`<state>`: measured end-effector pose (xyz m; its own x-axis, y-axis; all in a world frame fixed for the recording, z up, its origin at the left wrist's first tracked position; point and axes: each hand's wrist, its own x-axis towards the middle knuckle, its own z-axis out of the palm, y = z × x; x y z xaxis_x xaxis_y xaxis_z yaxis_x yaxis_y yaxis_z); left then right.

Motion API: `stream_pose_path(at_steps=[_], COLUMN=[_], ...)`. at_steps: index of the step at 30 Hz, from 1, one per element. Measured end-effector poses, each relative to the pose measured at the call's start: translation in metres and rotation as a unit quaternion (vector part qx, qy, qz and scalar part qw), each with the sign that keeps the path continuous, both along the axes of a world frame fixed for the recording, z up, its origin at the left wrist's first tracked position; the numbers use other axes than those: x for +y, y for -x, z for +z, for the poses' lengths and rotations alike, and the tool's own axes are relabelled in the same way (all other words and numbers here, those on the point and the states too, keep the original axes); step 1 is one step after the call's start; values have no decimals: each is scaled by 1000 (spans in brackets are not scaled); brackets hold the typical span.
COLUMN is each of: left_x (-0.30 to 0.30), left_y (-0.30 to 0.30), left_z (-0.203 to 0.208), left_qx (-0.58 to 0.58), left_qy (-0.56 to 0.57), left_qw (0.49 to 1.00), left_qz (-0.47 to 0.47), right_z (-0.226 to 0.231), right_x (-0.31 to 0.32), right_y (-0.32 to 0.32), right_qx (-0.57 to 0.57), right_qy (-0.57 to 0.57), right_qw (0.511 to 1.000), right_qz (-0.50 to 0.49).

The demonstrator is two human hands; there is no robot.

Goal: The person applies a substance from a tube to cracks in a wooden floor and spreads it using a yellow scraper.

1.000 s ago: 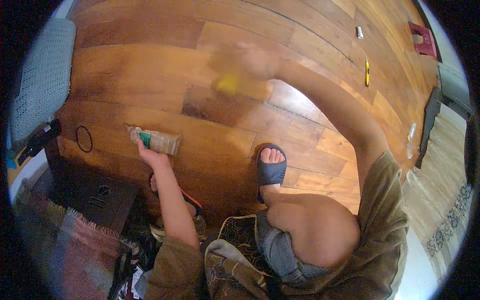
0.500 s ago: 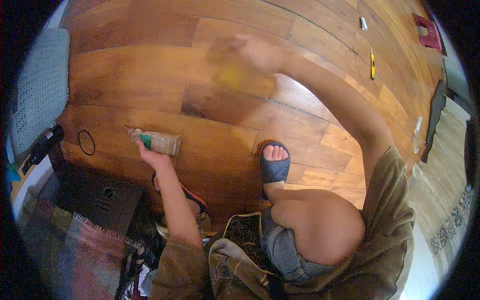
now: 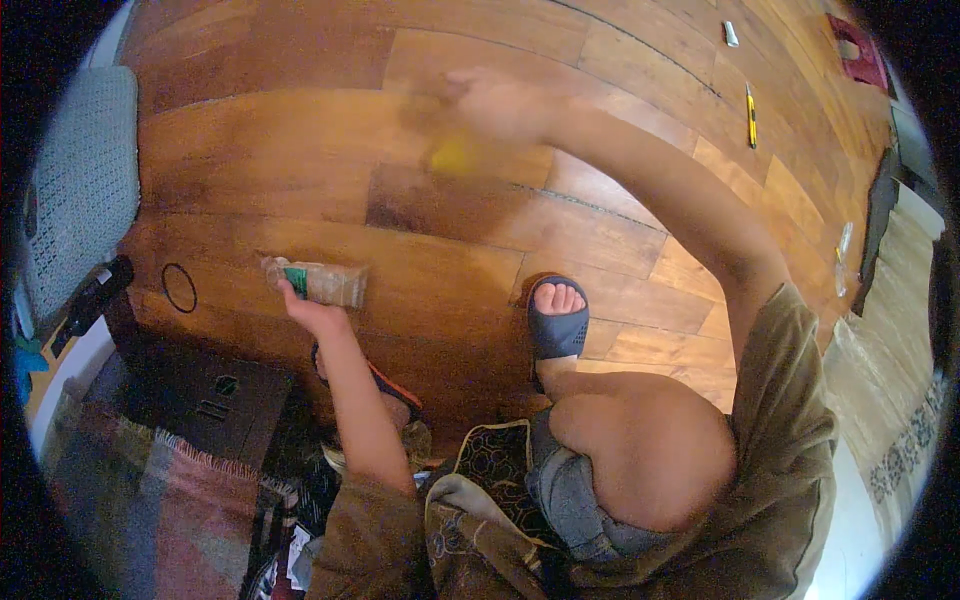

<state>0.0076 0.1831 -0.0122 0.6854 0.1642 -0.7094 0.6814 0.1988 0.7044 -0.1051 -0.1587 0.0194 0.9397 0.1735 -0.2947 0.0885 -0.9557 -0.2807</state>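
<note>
My left hand is closed round a clear, crinkled plastic packet or bottle with a green label, which lies tilted sideways above the wooden floor. Farther out, my right arm reaches across the floor, and my right hand is smeared by motion. Just below it shows a blurred yellow thing with a darker patch around it. Whether my right fingers grip that thing is hidden by the blur.
A yellow utility knife and a small white tube lie at the far right. Nearer are a clear slim item and a pale mat. On the left are a black ring, a woven light-blue panel and a dark box.
My right hand and the yellow thing have shifted slightly left over the floor. My left hand still grips the clear plastic item. The whole view has shifted a little.
</note>
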Motion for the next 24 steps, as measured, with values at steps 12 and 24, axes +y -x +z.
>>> stream_pose_path(at_steps=[12,24], left_x=[-7,-3], left_y=[5,0], left_z=[10,-3], left_qx=[-14,-3], left_qy=[2,32], left_qw=[1000,999], left_qz=[-6,-11], right_z=[23,-26], right_x=[6,3], right_y=[-13,11], right_qx=[130,-90], right_qy=[-3,-32], right_qw=[991,994], right_qz=[-3,-55])
